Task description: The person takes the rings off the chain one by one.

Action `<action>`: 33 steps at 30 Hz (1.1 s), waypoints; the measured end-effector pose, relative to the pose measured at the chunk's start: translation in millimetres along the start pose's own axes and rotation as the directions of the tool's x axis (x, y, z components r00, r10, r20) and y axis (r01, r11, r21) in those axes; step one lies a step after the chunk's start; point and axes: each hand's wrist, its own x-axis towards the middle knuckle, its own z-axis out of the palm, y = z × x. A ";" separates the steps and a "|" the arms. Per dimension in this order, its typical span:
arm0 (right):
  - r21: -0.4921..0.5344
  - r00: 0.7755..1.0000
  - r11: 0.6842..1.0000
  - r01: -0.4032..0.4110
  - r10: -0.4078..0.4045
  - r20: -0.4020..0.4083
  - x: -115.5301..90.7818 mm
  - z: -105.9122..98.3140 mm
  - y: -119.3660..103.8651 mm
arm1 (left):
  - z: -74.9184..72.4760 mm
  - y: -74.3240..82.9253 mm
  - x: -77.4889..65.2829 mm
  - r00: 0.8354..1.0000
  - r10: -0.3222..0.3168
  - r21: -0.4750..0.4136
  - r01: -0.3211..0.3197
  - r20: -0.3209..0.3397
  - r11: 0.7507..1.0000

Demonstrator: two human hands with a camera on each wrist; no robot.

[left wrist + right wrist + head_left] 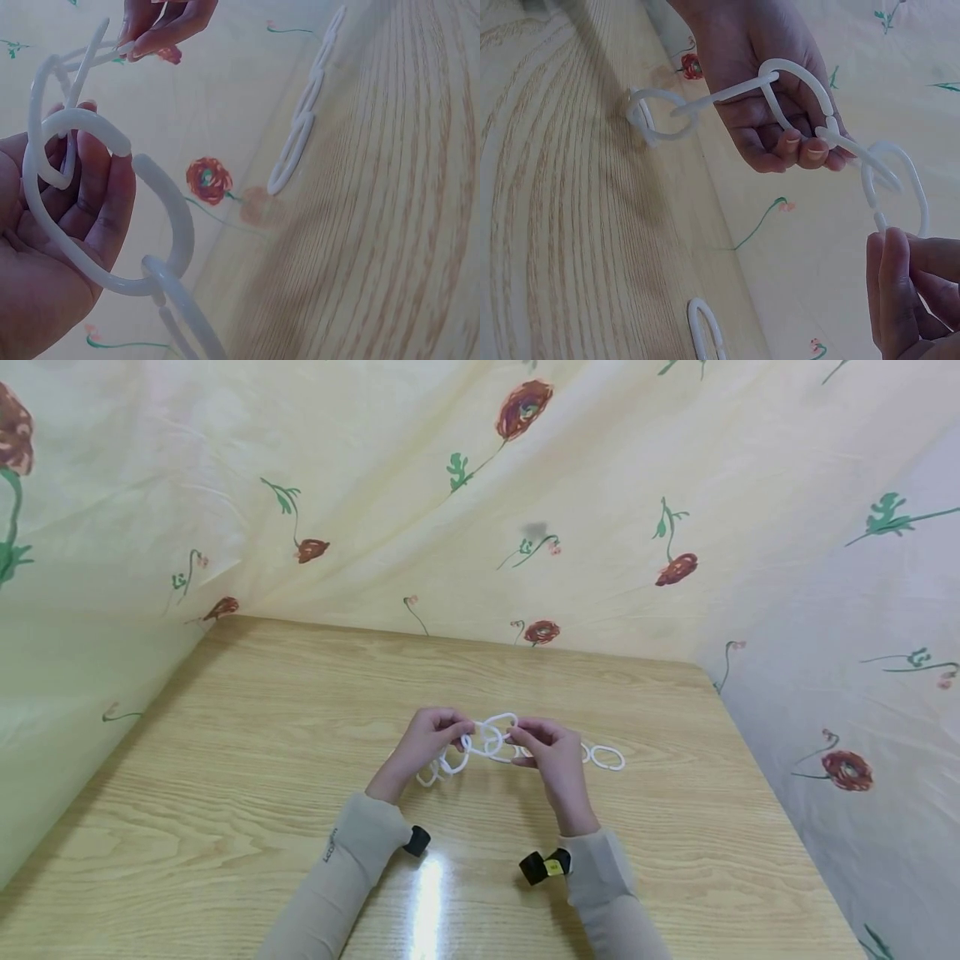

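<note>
A chain of white plastic links [492, 740] is stretched between both hands above the table. My left hand [431, 737] grips one link with its thumb and curled fingers. From it, further links [660, 112] hang toward the tabletop. My right hand [553, 758] pinches the edge of another link [922, 187] between thumb and fingers. Narrow gaps show in some rings, as in the large link [184, 217] in the left wrist view. More links [607, 757] lie on the table beyond the right hand, partly hidden by it.
The wooden table [225, 827] spreads beneath both hands. A pale cloth [375, 510] printed with red flowers hangs behind it and along its sides. Black wrist devices [534, 867] sit at the sleeve cuffs.
</note>
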 end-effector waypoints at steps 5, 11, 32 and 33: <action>-0.003 1.000 1.000 -0.004 0.004 0.007 0.8 3.5 1.2 | 0.9 -0.4 -0.2 0.999 0.023 0.005 -0.023 0.026 1.000; 0.012 1.000 1.000 -0.009 0.009 0.029 2.0 6.3 1.2 | 2.1 -0.3 0.0 0.999 0.020 -0.005 -0.020 0.040 1.000; 0.099 0.998 0.994 -0.053 0.049 0.045 3.0 8.0 2.6 | 2.8 -1.9 1.3 0.998 0.004 0.005 -0.004 0.069 1.000; 0.104 0.998 0.993 -0.055 0.051 0.045 3.1 7.9 2.7 | 2.9 -2.4 1.4 0.997 0.004 0.007 -0.005 0.071 1.000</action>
